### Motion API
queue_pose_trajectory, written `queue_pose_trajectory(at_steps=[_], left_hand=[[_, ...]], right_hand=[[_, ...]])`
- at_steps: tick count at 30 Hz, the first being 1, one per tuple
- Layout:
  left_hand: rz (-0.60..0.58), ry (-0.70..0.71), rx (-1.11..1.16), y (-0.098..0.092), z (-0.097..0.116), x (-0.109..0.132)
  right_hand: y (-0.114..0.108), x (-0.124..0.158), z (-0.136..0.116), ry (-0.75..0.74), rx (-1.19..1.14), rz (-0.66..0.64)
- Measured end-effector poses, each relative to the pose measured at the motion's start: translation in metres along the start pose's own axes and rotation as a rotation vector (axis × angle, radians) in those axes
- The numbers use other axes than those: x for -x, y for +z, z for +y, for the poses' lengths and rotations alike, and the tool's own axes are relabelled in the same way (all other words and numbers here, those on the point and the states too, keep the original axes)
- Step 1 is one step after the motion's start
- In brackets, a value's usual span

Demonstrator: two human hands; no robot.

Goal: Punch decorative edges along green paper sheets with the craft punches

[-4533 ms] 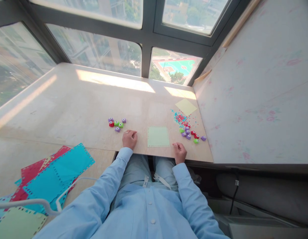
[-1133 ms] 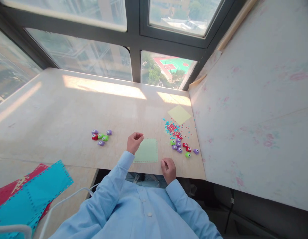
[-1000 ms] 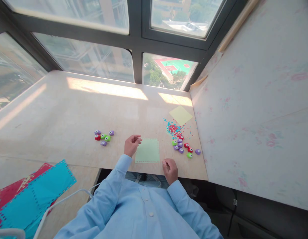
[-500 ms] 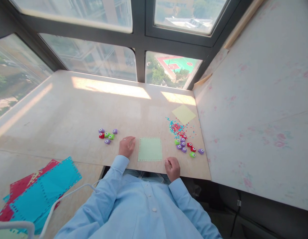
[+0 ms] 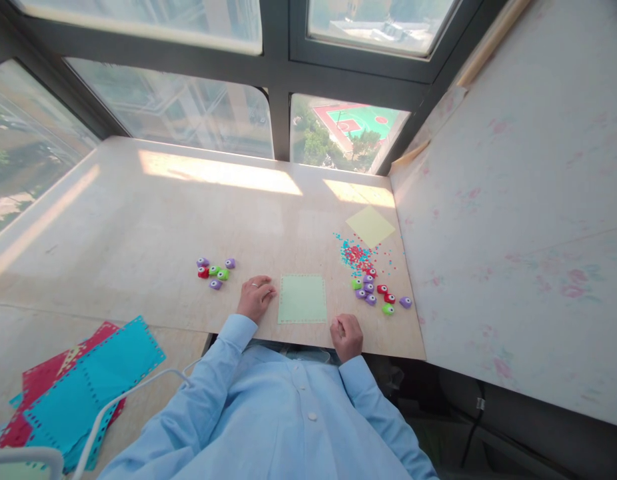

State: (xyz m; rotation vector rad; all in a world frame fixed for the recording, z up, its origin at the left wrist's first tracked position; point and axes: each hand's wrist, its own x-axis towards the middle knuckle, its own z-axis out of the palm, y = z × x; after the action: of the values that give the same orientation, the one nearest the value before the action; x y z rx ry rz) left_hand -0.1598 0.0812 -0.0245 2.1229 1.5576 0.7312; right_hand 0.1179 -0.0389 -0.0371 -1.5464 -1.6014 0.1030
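Note:
A pale green square of paper (image 5: 302, 299), with small punched marks along its border, lies flat on the table before me. Just off its left edge rests my left hand (image 5: 257, 298), its fingers loosely bent and reaching toward the paper, holding nothing that I can see. My right hand (image 5: 347, 337) sits closed in a fist at the table's front edge, below the paper's right corner; nothing shows in it. Small craft punches (image 5: 214, 271) in purple, red and green stand left of my left hand. More such punches (image 5: 369, 288) are grouped right of the paper.
Red and blue paper bits (image 5: 356, 255) are scattered behind the right-hand punches. A pale yellow sheet (image 5: 370, 225) lies beyond them. Punched blue and red sheets (image 5: 96, 387) overlap at lower left, beside a white cable (image 5: 133, 388). A wall (image 5: 513, 233) bounds the right side; windows stand behind.
My left hand has shifted slightly right toward the green paper, and its fingers have straightened a little. My right fist stays in place. The view has tilted slightly.

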Motion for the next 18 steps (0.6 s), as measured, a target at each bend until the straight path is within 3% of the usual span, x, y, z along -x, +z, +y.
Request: queue_pose_trajectory(at_steps=[9,18], left_hand=[[0.06,-0.059,0.045,0.012,0.008,0.006],[0.216,-0.244,0.352,0.013,0.0,0.001]], right_hand=[[0.001,0.0,0.001,-0.042,0.008,0.021],[0.002,0.002,0.002,-0.038,0.016,0.027]])
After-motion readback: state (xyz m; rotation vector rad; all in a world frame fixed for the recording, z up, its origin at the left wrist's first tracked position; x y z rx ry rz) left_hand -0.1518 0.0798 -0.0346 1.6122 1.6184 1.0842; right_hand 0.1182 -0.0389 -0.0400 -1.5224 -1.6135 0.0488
